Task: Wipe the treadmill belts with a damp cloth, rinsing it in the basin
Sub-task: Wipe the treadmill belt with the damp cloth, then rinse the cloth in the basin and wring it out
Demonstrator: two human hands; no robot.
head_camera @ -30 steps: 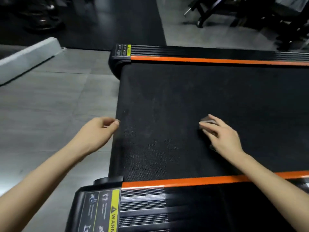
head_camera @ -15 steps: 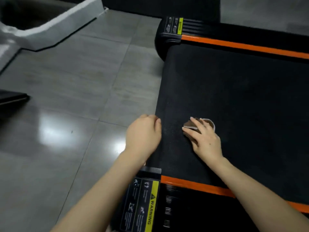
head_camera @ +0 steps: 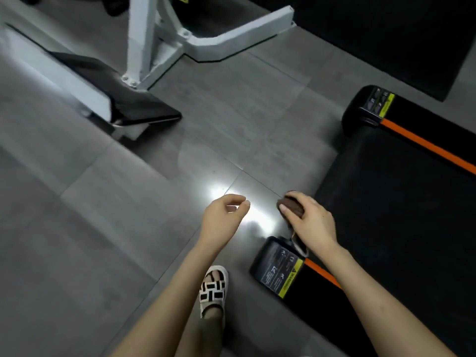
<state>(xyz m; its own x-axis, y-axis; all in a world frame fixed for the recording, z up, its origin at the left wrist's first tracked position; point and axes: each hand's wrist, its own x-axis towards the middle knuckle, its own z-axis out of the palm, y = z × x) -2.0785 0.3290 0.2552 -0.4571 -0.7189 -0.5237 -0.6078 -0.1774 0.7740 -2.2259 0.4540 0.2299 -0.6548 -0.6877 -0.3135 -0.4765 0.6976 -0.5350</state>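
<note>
**Brown cloth held in the right hand at the treadmill's edge**

Seen from above, looking down at a person's two bare forearms over a grey tiled floor [head_camera: 103,228]. The right hand [head_camera: 313,222] has its fingers and thumb curled round a bunched brown cloth [head_camera: 291,205]. A pale-edged fold of the cloth hangs below the palm. Hand and cloth sit just beside the left edge of the black treadmill belt [head_camera: 399,215], over the floor tiles and near the treadmill's nearer corner cap [head_camera: 260,264].

The left hand [head_camera: 221,217] hangs over the floor, apart from the cloth. Its fingers are loosely curled and hold nothing.

The belt fills the right side of the view. An orange stripe [head_camera: 425,148] runs along its far side and another [head_camera: 322,273] along its near side. The near corner cap carries a black and yellow warning label [head_camera: 282,271].

Between the two forearms, a foot in a white sandal with a black block pattern [head_camera: 213,288] stands on the floor. A bright patch of reflected light [head_camera: 257,217] lies on the tiles between the hands.

At the upper left stands a white metal frame [head_camera: 154,39] of gym equipment with a black pad [head_camera: 123,99]. A dark mat [head_camera: 386,34] covers the floor at the upper right.
</note>
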